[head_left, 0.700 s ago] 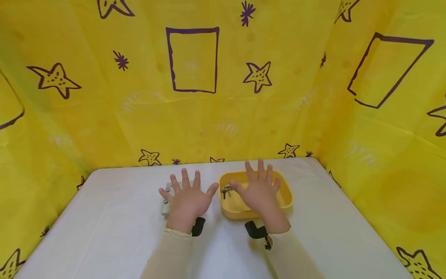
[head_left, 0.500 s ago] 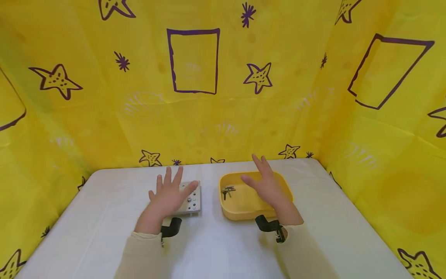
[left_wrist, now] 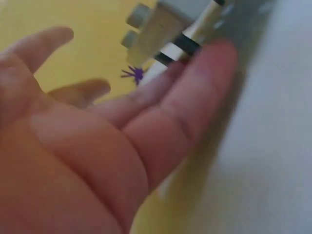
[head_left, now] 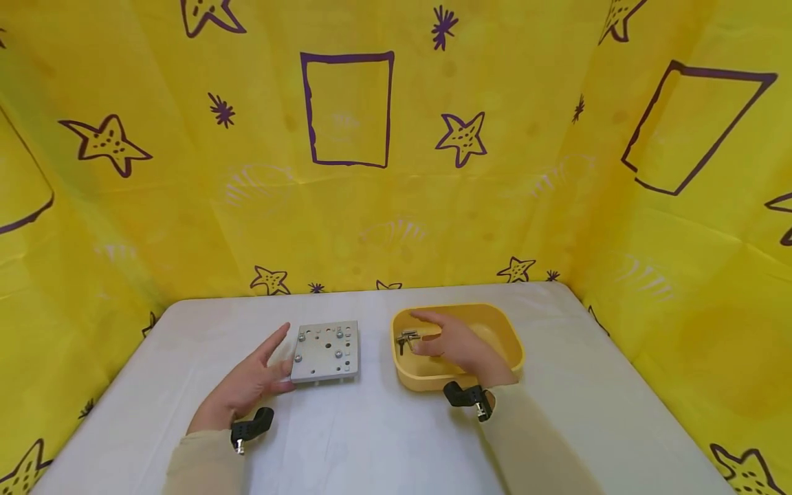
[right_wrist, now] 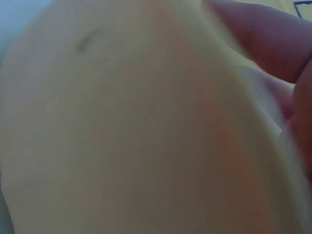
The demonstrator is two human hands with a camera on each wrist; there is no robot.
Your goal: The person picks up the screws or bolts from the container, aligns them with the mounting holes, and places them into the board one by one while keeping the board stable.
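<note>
A silver metal plate (head_left: 324, 352) with holes and several socket-head screws in its top stands on short legs on the table. My left hand (head_left: 244, 385) is at the plate's left edge, fingers spread. The left wrist view shows fingers (left_wrist: 170, 105) reaching to the plate's underside (left_wrist: 158, 31); whether they bear its weight I cannot tell. Over the yellow tray (head_left: 427, 383) hovers my right hand (head_left: 460, 347), thumb and forefinger apart beside several small screws (head_left: 405, 338). In the right wrist view the blurred tray wall (right_wrist: 131, 122) hides most of the hand.
A white-covered table (head_left: 377, 440) lies under everything. Yellow cloth (head_left: 346, 227) with purple starfish drawings closes off the back and both sides. Each wrist carries a black camera mount (head_left: 252, 426).
Both hands were raised with fingers spread. The left has moved left and down to the plate's left edge, uncovering the plate; the right has lowered into the tray toward the screws.
</note>
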